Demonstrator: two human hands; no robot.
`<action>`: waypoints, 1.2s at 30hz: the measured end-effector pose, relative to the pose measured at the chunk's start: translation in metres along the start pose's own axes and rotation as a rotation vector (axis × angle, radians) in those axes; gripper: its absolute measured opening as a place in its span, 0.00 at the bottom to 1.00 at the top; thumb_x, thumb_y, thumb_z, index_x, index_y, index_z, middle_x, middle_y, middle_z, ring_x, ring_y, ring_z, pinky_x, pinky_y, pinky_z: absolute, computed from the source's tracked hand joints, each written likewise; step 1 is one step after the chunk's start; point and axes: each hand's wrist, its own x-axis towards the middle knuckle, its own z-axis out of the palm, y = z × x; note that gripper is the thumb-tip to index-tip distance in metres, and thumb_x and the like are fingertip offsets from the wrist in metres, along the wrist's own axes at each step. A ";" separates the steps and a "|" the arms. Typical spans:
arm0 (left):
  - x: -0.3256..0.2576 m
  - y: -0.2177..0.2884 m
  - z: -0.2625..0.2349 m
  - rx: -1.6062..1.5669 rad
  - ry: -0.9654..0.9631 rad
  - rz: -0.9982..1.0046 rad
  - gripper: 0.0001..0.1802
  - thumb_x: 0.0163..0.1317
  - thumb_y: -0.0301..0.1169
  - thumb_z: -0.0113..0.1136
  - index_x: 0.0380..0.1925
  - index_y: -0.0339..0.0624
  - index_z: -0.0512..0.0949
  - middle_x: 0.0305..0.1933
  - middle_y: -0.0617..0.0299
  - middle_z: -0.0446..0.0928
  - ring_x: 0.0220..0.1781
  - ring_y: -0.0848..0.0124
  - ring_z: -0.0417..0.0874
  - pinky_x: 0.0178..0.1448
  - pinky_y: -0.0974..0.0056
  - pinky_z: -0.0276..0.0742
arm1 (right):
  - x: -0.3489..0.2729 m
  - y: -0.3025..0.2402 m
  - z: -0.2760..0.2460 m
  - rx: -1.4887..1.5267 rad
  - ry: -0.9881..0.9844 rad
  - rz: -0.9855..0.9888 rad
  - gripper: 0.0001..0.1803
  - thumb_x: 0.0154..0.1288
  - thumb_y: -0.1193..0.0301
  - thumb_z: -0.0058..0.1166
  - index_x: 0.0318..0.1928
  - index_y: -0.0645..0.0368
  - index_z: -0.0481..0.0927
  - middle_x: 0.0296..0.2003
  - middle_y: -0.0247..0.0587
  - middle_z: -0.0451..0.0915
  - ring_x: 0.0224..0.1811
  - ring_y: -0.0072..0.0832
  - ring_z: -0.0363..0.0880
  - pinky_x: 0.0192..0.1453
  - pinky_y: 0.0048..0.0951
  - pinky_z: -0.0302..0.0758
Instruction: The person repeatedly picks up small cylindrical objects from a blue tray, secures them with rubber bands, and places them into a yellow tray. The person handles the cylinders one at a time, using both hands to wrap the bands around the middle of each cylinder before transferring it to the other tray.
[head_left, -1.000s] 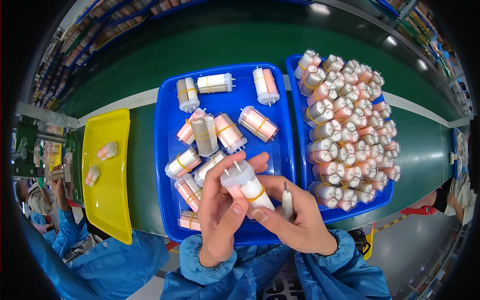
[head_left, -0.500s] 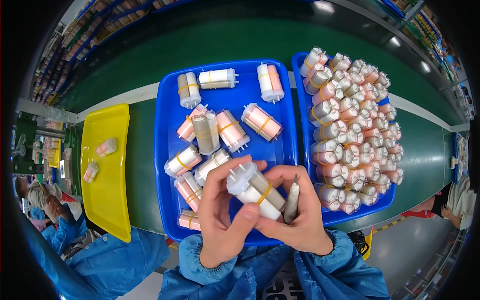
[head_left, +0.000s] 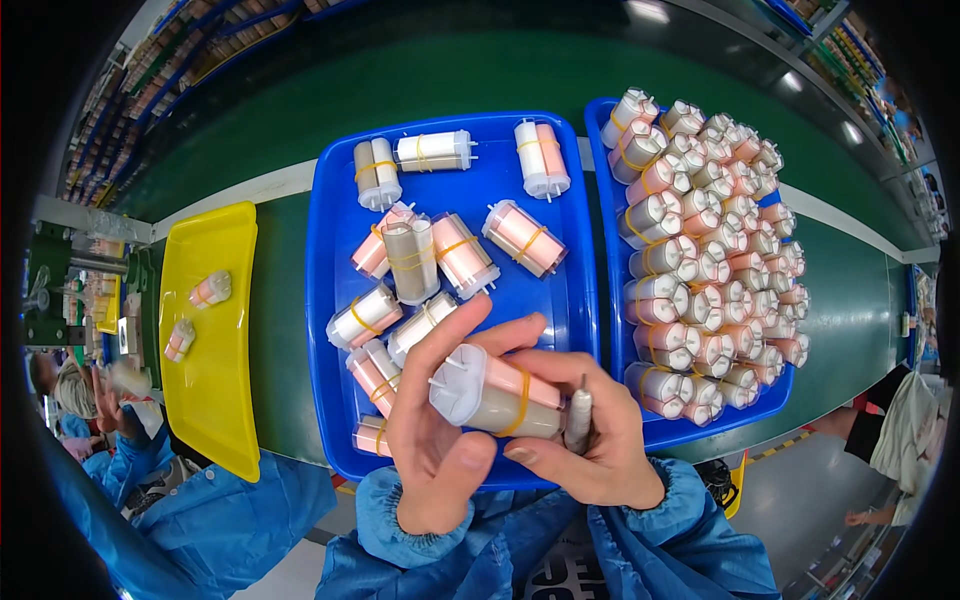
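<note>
Both my hands hold one bundle of white and pink cylinders point(head_left: 495, 392), bound by a yellow rubber band, just above the near edge of the middle blue tray point(head_left: 560, 300). My left hand point(head_left: 440, 450) cups the bundle's capped end from below and the left. My right hand point(head_left: 590, 440) grips its other end and also pinches a single grey cylinder point(head_left: 578, 420) upright between the fingers. Several more banded bundles point(head_left: 410, 255) lie loose in that tray.
A second blue tray point(head_left: 610, 250) to the right is packed with several upright bundles point(head_left: 710, 250). A yellow tray point(head_left: 215, 330) on the left holds two small bundles. All stand on a green belt point(head_left: 280, 300). Another person in blue sleeves point(head_left: 110, 420) works at lower left.
The bundle has turned in my hands so its white capped end points left and lies flatter. The single grey cylinder stays in my right hand.
</note>
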 end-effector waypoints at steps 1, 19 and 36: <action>0.000 -0.002 0.000 0.049 0.004 0.013 0.39 0.64 0.38 0.61 0.68 0.30 0.56 0.61 0.36 0.71 0.58 0.59 0.78 0.62 0.57 0.73 | 0.000 0.000 0.001 0.022 0.036 -0.008 0.28 0.57 0.77 0.67 0.58 0.62 0.71 0.43 0.32 0.81 0.21 0.05 0.60 0.23 0.12 0.56; -0.002 0.008 -0.004 -0.063 -0.095 -0.020 0.49 0.59 0.39 0.57 0.73 0.33 0.41 0.66 0.29 0.62 0.70 0.46 0.67 0.70 0.49 0.61 | -0.003 -0.011 -0.003 0.058 -0.147 0.276 0.26 0.59 0.74 0.64 0.58 0.59 0.72 0.44 0.35 0.80 0.26 0.14 0.70 0.26 0.19 0.63; 0.022 0.025 -0.034 1.178 0.329 0.200 0.32 0.59 0.33 0.61 0.63 0.36 0.65 0.62 0.47 0.71 0.60 0.53 0.73 0.66 0.50 0.64 | -0.001 0.000 -0.002 0.026 -0.122 0.056 0.24 0.56 0.83 0.65 0.52 0.61 0.72 0.59 0.55 0.74 0.30 0.12 0.75 0.30 0.14 0.68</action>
